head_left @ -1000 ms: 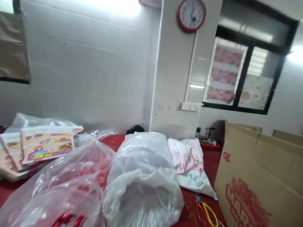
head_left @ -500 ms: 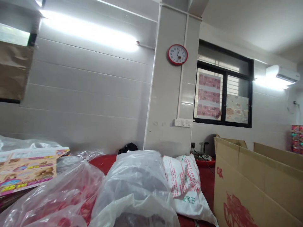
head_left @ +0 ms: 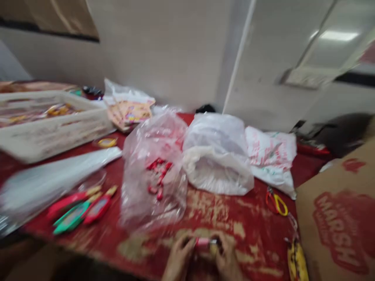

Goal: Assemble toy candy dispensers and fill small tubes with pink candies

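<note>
At the near edge of the worn red table, my left hand (head_left: pixel 179 255) pinches one end of a small pink-and-red object (head_left: pixel 202 242), roughly cylindrical. My right hand (head_left: pixel 226 255) is closed at its other end, where a dark part shows. Blur hides the exact kind. Beyond my hands lies a clear plastic bag (head_left: pixel 131 183) with small red pieces (head_left: pixel 159 175) in it. To its right sits a white plastic bag (head_left: pixel 216 128), its mouth facing me.
Scissors with red and yellow handles (head_left: pixel 277 201) lie beside a cardboard box (head_left: pixel 331 218) on the right. A white crate (head_left: pixel 58 136) stands at the left. Nearer are red and green packets (head_left: pixel 72 217) and a clear plastic sheet (head_left: pixel 58 171). A printed white sack (head_left: pixel 272 152) rests farther back.
My view has swung down and to the left, from the wall and clock to the tabletop. Both my hands and the small object are now in sight.
</note>
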Tool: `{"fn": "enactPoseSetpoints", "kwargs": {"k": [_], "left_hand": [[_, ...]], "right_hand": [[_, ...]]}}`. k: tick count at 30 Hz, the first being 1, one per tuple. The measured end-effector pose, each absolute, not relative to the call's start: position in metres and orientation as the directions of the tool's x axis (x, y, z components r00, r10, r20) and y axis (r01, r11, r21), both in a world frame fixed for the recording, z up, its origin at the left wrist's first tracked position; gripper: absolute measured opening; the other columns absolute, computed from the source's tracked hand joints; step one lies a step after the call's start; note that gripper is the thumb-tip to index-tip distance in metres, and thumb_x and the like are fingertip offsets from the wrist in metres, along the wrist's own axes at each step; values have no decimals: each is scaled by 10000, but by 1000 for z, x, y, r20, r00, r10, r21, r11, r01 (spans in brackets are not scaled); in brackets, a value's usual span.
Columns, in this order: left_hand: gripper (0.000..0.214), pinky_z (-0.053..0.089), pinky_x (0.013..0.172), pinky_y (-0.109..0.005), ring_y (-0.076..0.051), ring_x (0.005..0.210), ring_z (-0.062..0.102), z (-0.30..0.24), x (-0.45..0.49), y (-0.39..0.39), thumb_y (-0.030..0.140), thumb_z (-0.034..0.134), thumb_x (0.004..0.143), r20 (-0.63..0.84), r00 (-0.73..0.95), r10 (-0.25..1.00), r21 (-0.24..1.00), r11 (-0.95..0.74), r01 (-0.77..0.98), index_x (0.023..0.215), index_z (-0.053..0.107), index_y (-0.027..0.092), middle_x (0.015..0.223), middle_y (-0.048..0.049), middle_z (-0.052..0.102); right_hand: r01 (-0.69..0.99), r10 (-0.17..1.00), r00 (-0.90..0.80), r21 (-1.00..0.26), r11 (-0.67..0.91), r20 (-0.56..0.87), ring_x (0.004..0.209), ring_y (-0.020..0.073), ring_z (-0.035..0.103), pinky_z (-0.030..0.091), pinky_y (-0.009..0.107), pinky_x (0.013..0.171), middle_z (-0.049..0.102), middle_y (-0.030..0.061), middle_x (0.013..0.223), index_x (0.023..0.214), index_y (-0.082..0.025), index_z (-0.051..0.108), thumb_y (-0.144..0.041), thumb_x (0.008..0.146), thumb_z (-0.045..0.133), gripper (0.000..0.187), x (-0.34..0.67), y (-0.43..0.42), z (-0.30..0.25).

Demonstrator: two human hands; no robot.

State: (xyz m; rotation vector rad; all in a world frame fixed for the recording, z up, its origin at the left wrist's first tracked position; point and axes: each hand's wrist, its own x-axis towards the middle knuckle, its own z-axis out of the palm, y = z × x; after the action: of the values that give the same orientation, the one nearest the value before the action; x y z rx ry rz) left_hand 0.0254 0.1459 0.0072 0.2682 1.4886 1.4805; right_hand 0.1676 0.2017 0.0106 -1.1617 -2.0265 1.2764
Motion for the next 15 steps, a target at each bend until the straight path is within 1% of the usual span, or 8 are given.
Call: {"fn": "enactPoseSetpoints", "kwargs": {"k": [1, 3, 5, 8, 9, 11, 13, 15], "left_hand": [[345, 447, 518, -234, -116, 562, 554, 2, 29, 137, 444, 785, 600, -479, -424, 769, 806, 195, -558, 698, 632, 151, 639, 15, 600], [338, 414, 485, -202, -85, 511, 514, -4, 35, 129, 395, 823, 547, -470, -361, 805, 725, 119, -679, 680, 635, 147, 586, 32, 579], [311, 408, 473, -183, -67, 489, 500, -5, 37, 130, 350, 825, 556, -477, -358, 802, 669, 67, -740, 695, 639, 144, 582, 34, 583], [313, 407, 448, -175, -64, 462, 507, -2, 38, 137, 318, 835, 537, -526, -369, 766, 614, 43, -788, 691, 629, 139, 585, 29, 596], [321, 407, 441, -176, -66, 456, 511, -2, 38, 139, 310, 840, 525, -534, -367, 762, 604, 41, -796, 689, 627, 136, 587, 27, 600], [331, 412, 434, -178, -70, 450, 518, -2, 38, 142, 298, 847, 510, -538, -358, 763, 598, 46, -800, 689, 625, 131, 588, 24, 602], [332, 419, 433, -179, -70, 449, 519, -3, 39, 144, 286, 849, 508, -537, -354, 766, 596, 48, -801, 699, 627, 130, 590, 26, 602], [318, 426, 443, -178, -69, 458, 525, -3, 40, 145, 278, 842, 525, -541, -348, 766, 593, 54, -804, 707, 628, 130, 596, 26, 605]], "right_hand": [[419, 845, -527, -893, 162, -94, 743, 168, 586, 508, 336, 696, 605, 28, 811, 866, -180, 576, -428, 928, 439, 291, 169, 201, 0], [425, 877, -466, -900, 102, -121, 648, 183, 571, 499, 322, 620, 579, 27, 691, 766, -195, 541, -485, 915, 376, 365, 172, 202, -15], [355, 894, -438, -932, 75, -94, 711, 203, 609, 513, 310, 632, 629, 57, 805, 904, -198, 555, -495, 877, 425, 326, 173, 202, -22], [247, 893, -447, -966, 72, -48, 924, 222, 625, 523, 303, 771, 636, 89, 1054, 1127, -202, 507, -462, 821, 530, 402, 174, 202, -21], [245, 896, -439, -968, 54, -61, 903, 219, 630, 526, 296, 760, 646, 83, 1024, 1105, -202, 518, -465, 816, 538, 390, 174, 202, -20], [261, 900, -412, -965, -34, -143, 700, 194, 631, 525, 266, 600, 655, 50, 824, 971, -199, 549, -504, 820, 520, 342, 172, 203, -18], [251, 905, -375, -962, -108, -200, 547, 169, 580, 473, 245, 465, 616, 16, 679, 888, -201, 540, -538, 812, 507, 347, 169, 204, -15], [224, 927, -335, -970, -97, -170, 608, 181, 606, 491, 255, 513, 638, 29, 741, 937, -198, 535, -519, 785, 543, 355, 166, 206, -11]]}}
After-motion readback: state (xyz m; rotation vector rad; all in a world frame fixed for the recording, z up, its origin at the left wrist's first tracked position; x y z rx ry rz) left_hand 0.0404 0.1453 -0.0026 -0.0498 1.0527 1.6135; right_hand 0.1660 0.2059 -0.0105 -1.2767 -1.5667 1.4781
